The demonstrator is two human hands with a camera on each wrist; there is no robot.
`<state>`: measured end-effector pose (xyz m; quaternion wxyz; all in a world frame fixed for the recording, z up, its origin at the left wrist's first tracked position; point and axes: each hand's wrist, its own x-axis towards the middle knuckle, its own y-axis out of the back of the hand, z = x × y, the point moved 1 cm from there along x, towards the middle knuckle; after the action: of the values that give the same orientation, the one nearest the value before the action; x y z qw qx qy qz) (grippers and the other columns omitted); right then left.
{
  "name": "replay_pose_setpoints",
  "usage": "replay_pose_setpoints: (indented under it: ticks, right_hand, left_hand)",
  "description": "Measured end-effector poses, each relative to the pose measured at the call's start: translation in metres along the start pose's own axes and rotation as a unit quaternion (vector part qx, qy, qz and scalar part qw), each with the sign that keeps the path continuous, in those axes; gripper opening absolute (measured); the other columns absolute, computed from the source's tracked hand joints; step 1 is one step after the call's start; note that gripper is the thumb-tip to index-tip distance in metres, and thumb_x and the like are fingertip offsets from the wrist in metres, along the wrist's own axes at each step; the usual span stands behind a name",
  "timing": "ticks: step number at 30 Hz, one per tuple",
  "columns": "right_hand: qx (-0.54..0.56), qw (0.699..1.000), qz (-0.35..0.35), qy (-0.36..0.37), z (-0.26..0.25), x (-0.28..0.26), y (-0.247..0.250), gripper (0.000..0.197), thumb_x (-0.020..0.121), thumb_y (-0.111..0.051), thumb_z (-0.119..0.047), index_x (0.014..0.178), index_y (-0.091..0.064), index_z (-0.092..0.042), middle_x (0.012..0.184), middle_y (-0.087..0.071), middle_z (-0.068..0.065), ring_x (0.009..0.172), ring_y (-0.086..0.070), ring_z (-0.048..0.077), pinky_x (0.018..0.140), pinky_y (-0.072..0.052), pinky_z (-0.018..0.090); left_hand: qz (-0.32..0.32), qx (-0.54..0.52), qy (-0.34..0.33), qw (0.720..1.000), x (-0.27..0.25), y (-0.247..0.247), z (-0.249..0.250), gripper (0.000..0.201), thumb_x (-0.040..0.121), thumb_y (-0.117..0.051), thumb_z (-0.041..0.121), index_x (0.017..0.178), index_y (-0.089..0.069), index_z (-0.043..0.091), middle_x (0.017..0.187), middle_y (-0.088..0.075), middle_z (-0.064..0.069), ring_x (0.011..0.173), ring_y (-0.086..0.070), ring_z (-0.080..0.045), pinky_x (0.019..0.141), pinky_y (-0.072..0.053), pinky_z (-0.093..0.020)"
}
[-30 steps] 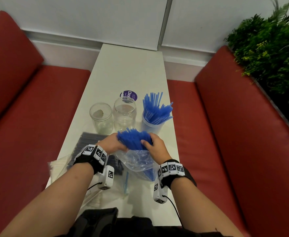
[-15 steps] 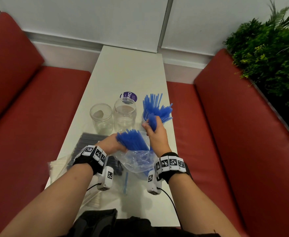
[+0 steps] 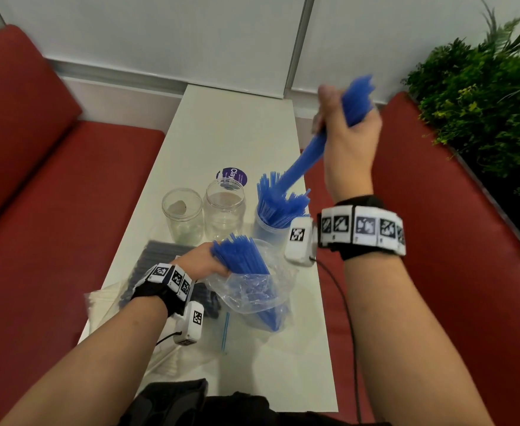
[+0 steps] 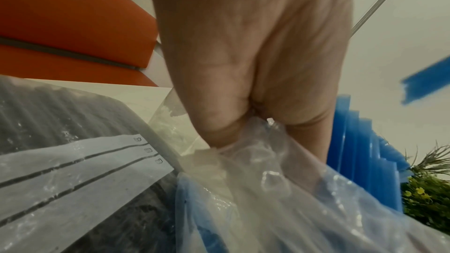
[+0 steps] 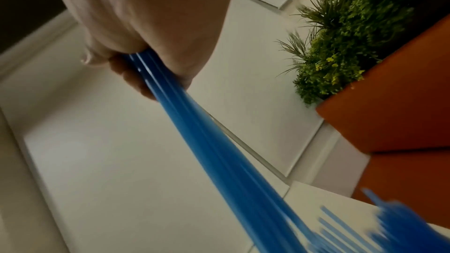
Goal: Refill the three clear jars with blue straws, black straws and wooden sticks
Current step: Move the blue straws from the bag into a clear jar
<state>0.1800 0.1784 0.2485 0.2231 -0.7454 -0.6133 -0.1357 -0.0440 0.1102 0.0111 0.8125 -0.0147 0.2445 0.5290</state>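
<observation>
Three clear jars stand in a row on the white table: the left jar and middle jar hold no straws, while the right jar is packed with blue straws. My right hand is raised above that jar and grips a bundle of blue straws whose lower ends point down at it. My left hand grips the clear plastic bag, from which more blue straws stick out. A bag of black straws lies under my left wrist.
Red benches run along both sides of the narrow table, and a green plant fills the right rear. A round purple sticker lies behind the jars. Another clear bag lies at the table's left front edge.
My right hand has pulled a bundle of blue straws out of the bag and lifted it high above the right jar. The left hand has stayed on the bag.
</observation>
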Motion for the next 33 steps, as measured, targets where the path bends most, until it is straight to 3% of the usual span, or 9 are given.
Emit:
replay_pose_setpoints:
  ticks: [3, 7, 11, 17, 20, 25, 30, 33]
  right_hand:
    - [0.024, 0.997, 0.071, 0.034, -0.009, 0.03, 0.003, 0.027, 0.093, -0.072, -0.024, 0.086, -0.053, -0.007, 0.058, -0.051, 0.0, 0.054, -0.046, 0.015, 0.055, -0.041, 0.028]
    - [-0.005, 0.994, 0.106, 0.006, 0.018, 0.04, 0.002, 0.022, 0.095, -0.071, -0.019, 0.086, -0.053, -0.011, 0.06, -0.049, 0.001, 0.055, -0.045, 0.013, 0.056, -0.041, 0.025]
    - [-0.052, 0.995, 0.065, -0.05, 0.062, 0.025, -0.002, 0.023, 0.094, -0.072, -0.025, 0.084, -0.053, -0.017, 0.071, -0.048, 0.012, 0.065, -0.044, 0.023, 0.062, -0.041, 0.033]
    - [-0.099, 0.987, 0.046, -0.117, 0.122, 0.003, 0.008, 0.028, 0.092, -0.073, -0.032, 0.083, -0.053, -0.015, 0.072, -0.053, 0.006, 0.059, -0.047, 0.007, 0.06, -0.043, 0.014]
    - [-0.111, 0.982, 0.017, -0.15, 0.141, -0.003, 0.011, 0.026, 0.093, -0.072, -0.029, 0.08, -0.053, -0.018, 0.071, -0.055, 0.007, 0.061, -0.049, 0.009, 0.064, -0.046, 0.019]
    - [-0.127, 0.968, -0.069, -0.203, 0.154, -0.008, 0.013, 0.019, 0.088, -0.075, -0.019, 0.083, -0.058, -0.012, 0.074, -0.064, 0.005, 0.067, -0.058, 0.013, 0.07, -0.049, 0.025]
    - [-0.101, 0.986, -0.056, -0.123, 0.131, 0.013, 0.009, 0.017, 0.083, -0.075, -0.009, 0.088, -0.064, -0.021, 0.079, -0.068, -0.003, 0.079, -0.065, 0.021, 0.079, -0.054, 0.037]
    - [-0.174, 0.981, -0.059, -0.058, 0.126, 0.017, 0.007, 0.018, 0.086, -0.07, -0.012, 0.086, -0.064, -0.029, 0.081, -0.066, -0.014, 0.08, -0.061, 0.007, 0.077, -0.051, 0.025]
  left_hand:
    - [-0.004, -0.013, -0.009, 1.0, 0.002, -0.001, 0.0, 0.042, 0.071, -0.078, -0.006, 0.109, -0.072, 0.011, 0.104, -0.076, -0.008, 0.105, -0.07, -0.025, 0.103, -0.05, -0.045]
    - [-0.008, -0.017, -0.024, 1.0, 0.005, -0.001, 0.001, 0.042, 0.071, -0.076, -0.01, 0.106, -0.073, 0.013, 0.1, -0.077, -0.004, 0.098, -0.073, -0.015, 0.097, -0.051, -0.034]
    - [-0.014, -0.018, -0.015, 1.0, 0.008, 0.002, 0.001, 0.042, 0.073, -0.077, -0.008, 0.109, -0.072, 0.013, 0.101, -0.077, -0.004, 0.099, -0.072, -0.016, 0.101, -0.051, -0.037]
    - [-0.028, -0.038, -0.009, 0.999, 0.01, 0.005, -0.005, 0.051, 0.072, -0.076, -0.008, 0.117, -0.069, 0.016, 0.108, -0.076, -0.004, 0.108, -0.07, -0.019, 0.104, -0.049, -0.041]
    - [-0.042, -0.037, -0.004, 0.998, 0.011, 0.008, -0.007, 0.049, 0.073, -0.078, -0.003, 0.116, -0.068, 0.018, 0.11, -0.075, -0.004, 0.108, -0.07, -0.018, 0.103, -0.049, -0.041]
    - [-0.048, -0.04, -0.003, 0.998, 0.012, 0.011, -0.007, 0.048, 0.071, -0.078, 0.001, 0.112, -0.07, 0.023, 0.109, -0.075, -0.002, 0.107, -0.07, -0.016, 0.098, -0.05, -0.037]
    - [-0.055, -0.043, -0.012, 0.998, 0.017, 0.013, -0.005, 0.048, 0.073, -0.077, -0.004, 0.117, -0.067, 0.013, 0.112, -0.074, -0.008, 0.11, -0.069, -0.023, 0.104, -0.05, -0.043]
    - [-0.052, -0.039, -0.012, 0.998, 0.019, 0.013, -0.006, 0.049, 0.072, -0.079, -0.003, 0.117, -0.068, 0.015, 0.112, -0.075, -0.006, 0.109, -0.069, -0.02, 0.103, -0.05, -0.042]
